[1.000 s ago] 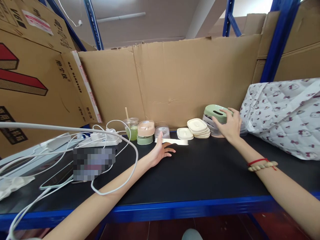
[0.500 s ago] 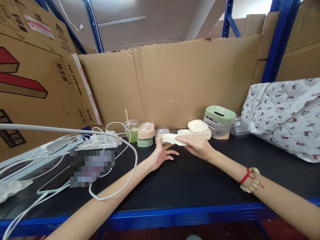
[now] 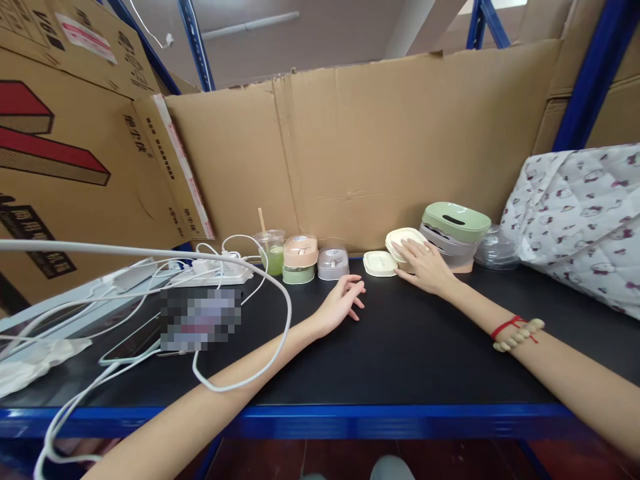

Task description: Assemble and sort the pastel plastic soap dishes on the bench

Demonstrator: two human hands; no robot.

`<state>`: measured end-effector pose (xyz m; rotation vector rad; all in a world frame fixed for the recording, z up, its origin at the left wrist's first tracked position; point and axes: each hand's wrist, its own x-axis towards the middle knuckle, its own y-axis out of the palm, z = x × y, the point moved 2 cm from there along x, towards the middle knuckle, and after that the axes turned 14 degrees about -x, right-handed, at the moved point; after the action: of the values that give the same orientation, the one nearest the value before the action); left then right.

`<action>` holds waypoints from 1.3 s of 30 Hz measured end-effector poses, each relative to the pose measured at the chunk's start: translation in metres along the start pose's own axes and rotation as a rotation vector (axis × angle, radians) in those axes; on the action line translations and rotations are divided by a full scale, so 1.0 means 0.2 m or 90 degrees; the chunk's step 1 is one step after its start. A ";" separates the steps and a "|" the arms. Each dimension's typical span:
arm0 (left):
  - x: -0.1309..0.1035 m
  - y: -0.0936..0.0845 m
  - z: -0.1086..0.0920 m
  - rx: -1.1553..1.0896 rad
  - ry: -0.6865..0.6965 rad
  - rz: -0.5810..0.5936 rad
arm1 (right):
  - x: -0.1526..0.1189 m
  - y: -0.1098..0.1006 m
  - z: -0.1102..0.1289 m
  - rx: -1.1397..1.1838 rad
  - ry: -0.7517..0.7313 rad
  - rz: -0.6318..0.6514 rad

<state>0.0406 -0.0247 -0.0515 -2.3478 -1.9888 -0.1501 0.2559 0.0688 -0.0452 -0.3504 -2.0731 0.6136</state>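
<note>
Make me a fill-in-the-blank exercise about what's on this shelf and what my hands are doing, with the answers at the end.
1. The lids under the fingers of the right hand are ____ in colour.
2. The left hand, above the black surface, holds ____.
3. The peach container sits on top of a container coloured ____.
4. The red string bracelet is worn on the ____ wrist.

Missing words: cream; nothing; green; right.

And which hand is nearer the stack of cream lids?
Right: the right hand has its fingers over the top of the stack. The left hand is apart from it, off to the left, before the gray container.
</note>
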 end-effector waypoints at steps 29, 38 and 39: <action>0.03 -0.12 -0.04 0.574 0.281 -0.019 | 0.09 -0.18 0.19 -0.042 0.029 -0.058; -0.01 -0.16 -0.11 0.609 0.356 0.071 | 0.27 -0.23 0.41 -0.058 -0.043 0.306; -0.01 -0.15 -0.11 0.609 0.358 0.078 | 0.28 -0.24 0.42 -0.051 -0.037 0.319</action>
<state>0.0094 -0.0247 -0.0306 -1.5567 -1.2248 0.1192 0.1543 0.0310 -0.0187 -0.9248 -2.0759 0.8424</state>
